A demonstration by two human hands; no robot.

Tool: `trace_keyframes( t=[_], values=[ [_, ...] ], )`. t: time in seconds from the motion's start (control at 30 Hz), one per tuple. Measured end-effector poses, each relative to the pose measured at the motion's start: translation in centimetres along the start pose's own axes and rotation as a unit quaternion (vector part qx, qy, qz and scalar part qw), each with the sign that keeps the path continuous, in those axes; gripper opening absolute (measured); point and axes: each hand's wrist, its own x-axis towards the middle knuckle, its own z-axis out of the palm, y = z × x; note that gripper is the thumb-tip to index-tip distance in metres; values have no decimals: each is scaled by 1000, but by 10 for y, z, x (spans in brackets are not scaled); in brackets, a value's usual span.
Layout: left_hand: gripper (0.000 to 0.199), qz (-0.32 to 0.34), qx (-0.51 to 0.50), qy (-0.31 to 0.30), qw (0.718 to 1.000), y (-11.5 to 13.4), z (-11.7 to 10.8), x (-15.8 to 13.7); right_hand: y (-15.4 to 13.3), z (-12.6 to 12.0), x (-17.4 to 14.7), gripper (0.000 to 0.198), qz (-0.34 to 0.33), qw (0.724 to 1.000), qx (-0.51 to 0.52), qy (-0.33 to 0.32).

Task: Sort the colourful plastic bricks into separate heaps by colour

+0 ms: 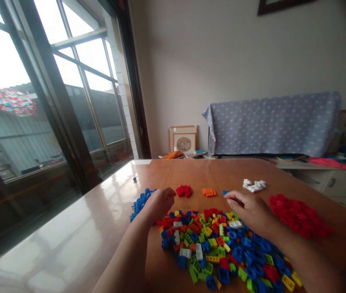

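A large heap of mixed toy building bricks (203, 244) lies in front of me on the table. Over its far left edge is my left hand (162, 200), its fingers curled closed beside a group of blue bricks (140, 202); whatever is inside them is hidden. My right hand (247, 205) reaches over the heap's far right side. A blue brick (225, 192) shows at its pinched fingertips. Between the hands, beyond the heap, sit a small group of red bricks (184, 191) and a group of orange bricks (209, 192).
White bricks (254, 185) lie at the far right, and a pile of red bricks (299, 215) sits right of my right forearm. A lone blue piece (134, 179) rests far left on the brown table (99, 228). Windows line the left; a cloth-covered object (273, 124) stands behind.
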Motion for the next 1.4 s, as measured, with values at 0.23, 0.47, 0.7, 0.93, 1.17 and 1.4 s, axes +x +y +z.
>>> trace_keyframes(
  t=[0.23,0.47,0.7,0.93,1.17,1.4],
  values=[
    [32,47,74,-102,991,-7,9,-4,-3,5,-2,24,-9,1000,-5,-24],
    [25,73,110,-115,985,4,5,-10,-6,5,-1,26,-4,999,-4,-38],
    [31,61,61,-63,994,8,6,-8,-5,5,-2,26,1,999,-7,-40],
    [29,141,-42,-154,977,23,8,-12,-9,5,-1,27,-1,999,-8,-48],
    [28,125,3,-178,976,33,10,-16,-6,6,-2,27,-3,999,-15,-47],
    [20,146,41,-182,972,39,13,-18,-6,9,-2,27,-3,998,-9,-56]
  ],
)
